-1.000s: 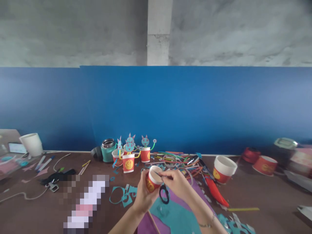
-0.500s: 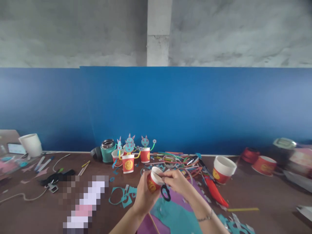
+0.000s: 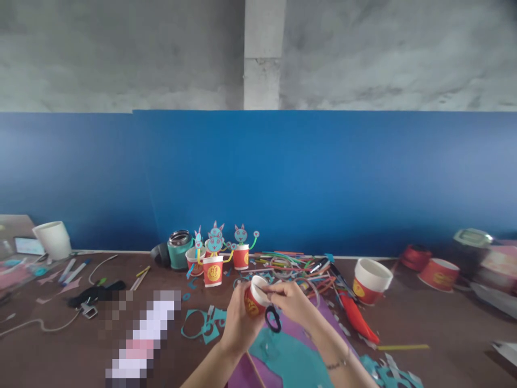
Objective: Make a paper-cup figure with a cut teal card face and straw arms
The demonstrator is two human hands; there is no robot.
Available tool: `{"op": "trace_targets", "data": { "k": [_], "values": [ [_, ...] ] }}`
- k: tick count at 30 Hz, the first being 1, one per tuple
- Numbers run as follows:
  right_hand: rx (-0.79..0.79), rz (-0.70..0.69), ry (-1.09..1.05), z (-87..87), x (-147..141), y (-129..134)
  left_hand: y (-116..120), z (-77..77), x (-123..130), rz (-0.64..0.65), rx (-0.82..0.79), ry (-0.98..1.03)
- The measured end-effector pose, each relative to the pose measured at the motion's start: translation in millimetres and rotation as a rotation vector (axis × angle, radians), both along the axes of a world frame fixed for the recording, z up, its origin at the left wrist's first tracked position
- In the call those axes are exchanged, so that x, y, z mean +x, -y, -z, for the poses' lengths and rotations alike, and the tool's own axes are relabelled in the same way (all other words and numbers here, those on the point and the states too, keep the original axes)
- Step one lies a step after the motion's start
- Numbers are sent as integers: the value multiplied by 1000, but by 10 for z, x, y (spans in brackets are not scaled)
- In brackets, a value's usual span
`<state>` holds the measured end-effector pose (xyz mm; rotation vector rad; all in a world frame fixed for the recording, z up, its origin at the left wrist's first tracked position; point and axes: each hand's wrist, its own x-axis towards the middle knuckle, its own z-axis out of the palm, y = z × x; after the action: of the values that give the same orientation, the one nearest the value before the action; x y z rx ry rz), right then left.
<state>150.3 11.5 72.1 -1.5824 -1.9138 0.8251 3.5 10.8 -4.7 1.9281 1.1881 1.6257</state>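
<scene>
My left hand point(image 3: 238, 326) is wrapped around a red-and-white paper cup point(image 3: 253, 305) with a yellow emblem, its mouth tilted toward my right hand. My right hand point(image 3: 285, 299) is closed at the cup's rim, fingertips over the opening. A black scissors handle loop point(image 3: 273, 319) sticks out below those fingers, against the cup's side; the blades are hidden. Below both hands lie teal and purple sheets point(image 3: 299, 355) and a thin wooden stick point(image 3: 255, 369). Beyond them stand several red cups point(image 3: 212, 271) decorated with blue cat-like faces and pipe-cleaner arms.
Many coloured pipe cleaners point(image 3: 288, 264) are heaped at the back. To the right are stacked cups point(image 3: 371, 280) and a red pointed object point(image 3: 359, 318). Teal paper scraps point(image 3: 204, 323) lie to the left. A teal thermos point(image 3: 180, 250) stands near the blue partition point(image 3: 323, 183).
My right hand and the scissors loop have shifted slightly left, toward the cup. My left hand keeps its hold on the cup.
</scene>
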Motion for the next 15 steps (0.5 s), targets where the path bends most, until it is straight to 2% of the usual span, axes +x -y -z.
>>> {"op": "trace_targets", "data": {
  "k": [2,6,8,11,15],
  "values": [
    [-32,-24,-9,23,1,-30,-13,7,-3,-22,-4,-1],
    [286,21,294,-32,-36,112,-25,40,-4,-5,-5,-5],
    [342,26,405,-59,-51,173,-20,44,-4,9,-11,-3],
    [253,26,240,-18,-43,116,-5,17,-3,7,-16,-3],
    [-43,-3,-92,100,-28,-55,-1,-23,-7,-43,-56,26]
  ]
}}
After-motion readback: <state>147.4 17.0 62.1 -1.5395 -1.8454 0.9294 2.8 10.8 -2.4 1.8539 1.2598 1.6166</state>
